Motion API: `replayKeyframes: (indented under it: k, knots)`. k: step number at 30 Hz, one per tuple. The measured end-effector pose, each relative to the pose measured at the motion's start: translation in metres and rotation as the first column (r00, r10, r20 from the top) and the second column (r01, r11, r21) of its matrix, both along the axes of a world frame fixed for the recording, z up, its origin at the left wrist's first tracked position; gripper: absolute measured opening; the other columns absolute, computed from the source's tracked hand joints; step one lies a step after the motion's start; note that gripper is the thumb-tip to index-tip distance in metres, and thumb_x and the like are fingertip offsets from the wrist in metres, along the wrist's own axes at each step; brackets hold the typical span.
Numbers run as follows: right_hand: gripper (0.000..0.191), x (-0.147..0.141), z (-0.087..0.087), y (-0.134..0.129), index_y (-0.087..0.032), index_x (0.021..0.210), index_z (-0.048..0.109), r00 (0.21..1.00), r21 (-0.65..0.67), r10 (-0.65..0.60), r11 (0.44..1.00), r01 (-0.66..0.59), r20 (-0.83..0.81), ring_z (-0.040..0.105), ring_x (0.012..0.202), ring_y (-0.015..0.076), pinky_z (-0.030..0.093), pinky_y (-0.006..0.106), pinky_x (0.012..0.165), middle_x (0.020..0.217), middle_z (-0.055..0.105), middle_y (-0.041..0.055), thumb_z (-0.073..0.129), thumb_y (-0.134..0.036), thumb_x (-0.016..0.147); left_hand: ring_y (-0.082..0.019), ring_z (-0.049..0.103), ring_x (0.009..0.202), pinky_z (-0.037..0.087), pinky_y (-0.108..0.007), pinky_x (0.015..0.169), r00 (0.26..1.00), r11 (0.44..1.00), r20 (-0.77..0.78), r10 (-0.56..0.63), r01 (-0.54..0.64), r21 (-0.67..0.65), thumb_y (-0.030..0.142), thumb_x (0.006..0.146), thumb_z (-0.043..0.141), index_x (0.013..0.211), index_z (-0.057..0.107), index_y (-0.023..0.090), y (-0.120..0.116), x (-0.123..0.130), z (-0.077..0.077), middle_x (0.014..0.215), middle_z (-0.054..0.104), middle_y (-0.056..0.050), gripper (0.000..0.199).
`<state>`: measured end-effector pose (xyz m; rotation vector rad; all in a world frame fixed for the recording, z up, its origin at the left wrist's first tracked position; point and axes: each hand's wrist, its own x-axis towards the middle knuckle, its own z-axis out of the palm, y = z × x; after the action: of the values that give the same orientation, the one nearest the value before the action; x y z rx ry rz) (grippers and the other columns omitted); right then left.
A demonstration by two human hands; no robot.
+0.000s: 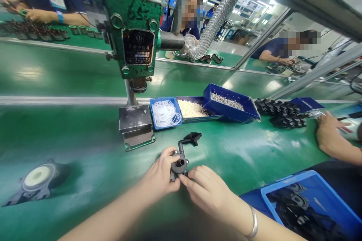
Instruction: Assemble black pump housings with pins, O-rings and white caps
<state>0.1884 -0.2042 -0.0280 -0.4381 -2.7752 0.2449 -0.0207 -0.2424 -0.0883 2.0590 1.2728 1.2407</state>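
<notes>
- Presently the left hand (164,169) holds a black round part (178,166) above the near middle of the green tabletop (96,135), its fingers clamped around the part's left side.
- The right hand (209,190) touches the near right edge of that part with its fingertips; whether they grip it, I cannot tell. A silver bangle (254,222) circles the right wrist.
- Just beyond the part lies a black angled piece (193,138); whether the two are joined is unclear.
- Farther off, left to right, stand a dark metal block (135,117), a blue tray (153,115) of white rings, a bin (182,119) of small cream pieces and a tilted blue bin (232,115) of small metal pieces.
- Above the block hangs a green press head (138,15).
- At the far right, black parts (285,112) sit in rows near another person's hand (328,133).
- On the near right, a blue crate (264,192) holds black parts.
- At the near left lies a dark housing with a pale disc (38,177).
</notes>
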Motion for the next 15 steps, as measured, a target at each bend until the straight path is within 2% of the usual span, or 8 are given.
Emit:
replayKeyframes:
  k: [2, 5, 7, 9, 12, 15]
  knots:
    - [0.041, 0.003, 0.003, -0.001, -0.011, 0.130, 0.054, 0.995, -0.052, -0.050, 0.998, 0.046, -0.085, 0.051, 0.088, 0.0220, 0.050, 0.038, 0.073, 0.102, 0.056, 0.0131, 0.051, -0.003, 0.090, -0.033, 0.053, 0.125, 0.053, -0.051, 0.096, 1.000, 1.000, 0.012, -0.011, 0.011, -0.023, 0.008, 0.074, 0.063, 0.130, 0.027, 0.021, -0.001, -0.002, 0.004, 0.135, 0.039, -0.022, 0.067]
    - [0.051, 0.006, 0.004, -0.004, -0.013, 0.138, 0.047, 0.959, -0.145, -0.171, 0.979, 0.140, -0.225, 0.052, 0.104, 0.0239, 0.052, 0.040, 0.085, 0.116, 0.053, 0.0160, 0.053, -0.002, 0.089, -0.033, 0.051, 0.129, 0.052, -0.049, 0.098, 0.997, 0.988, -0.005, -0.074, 0.073, -0.137, 0.011, 0.074, 0.066, 0.134, 0.030, 0.021, -0.003, -0.014, 0.016, 0.144, 0.034, -0.024, 0.070]
    - [0.054, 0.006, 0.001, -0.006, -0.017, 0.142, 0.044, 0.951, -0.162, -0.216, 0.970, 0.183, -0.222, 0.050, 0.114, 0.0262, 0.051, 0.045, 0.092, 0.125, 0.049, 0.0170, 0.054, -0.005, 0.090, -0.033, 0.047, 0.135, 0.049, -0.049, 0.103, 0.988, 0.966, -0.042, -0.151, 0.139, -0.216, 0.010, 0.073, 0.066, 0.138, 0.031, 0.021, -0.004, -0.025, 0.023, 0.150, 0.030, -0.023, 0.074]
    - [0.053, 0.005, -0.006, -0.011, -0.021, 0.143, 0.045, 0.961, -0.135, -0.215, 0.972, 0.193, -0.174, 0.048, 0.120, 0.0288, 0.049, 0.050, 0.097, 0.135, 0.046, 0.0168, 0.055, -0.012, 0.092, -0.030, 0.046, 0.137, 0.046, -0.047, 0.107, 0.974, 0.946, -0.068, -0.215, 0.190, -0.264, 0.010, 0.076, 0.065, 0.140, 0.033, 0.023, -0.004, -0.034, 0.028, 0.152, 0.035, -0.020, 0.073]
    - [0.054, -0.002, -0.020, -0.023, -0.021, 0.142, 0.047, 0.963, -0.069, -0.244, 0.969, 0.238, -0.112, 0.051, 0.119, 0.0304, 0.049, 0.051, 0.098, 0.141, 0.045, 0.0168, 0.063, -0.029, 0.091, -0.028, 0.055, 0.130, 0.052, -0.041, 0.102, 0.971, 0.952, -0.105, -0.213, 0.182, -0.246, 0.018, 0.079, 0.071, 0.140, 0.040, 0.030, -0.006, -0.034, 0.025, 0.144, 0.051, -0.013, 0.070]
    - [0.060, -0.010, -0.039, -0.033, -0.020, 0.138, 0.051, 0.947, 0.029, -0.316, 0.948, 0.318, -0.057, 0.059, 0.108, 0.0290, 0.056, 0.044, 0.090, 0.140, 0.050, 0.0175, 0.068, -0.046, 0.086, -0.030, 0.063, 0.119, 0.059, -0.039, 0.093, 0.983, 0.990, -0.156, -0.101, 0.084, -0.116, 0.023, 0.075, 0.076, 0.145, 0.037, 0.037, -0.014, -0.018, 0.012, 0.136, 0.058, -0.010, 0.081]
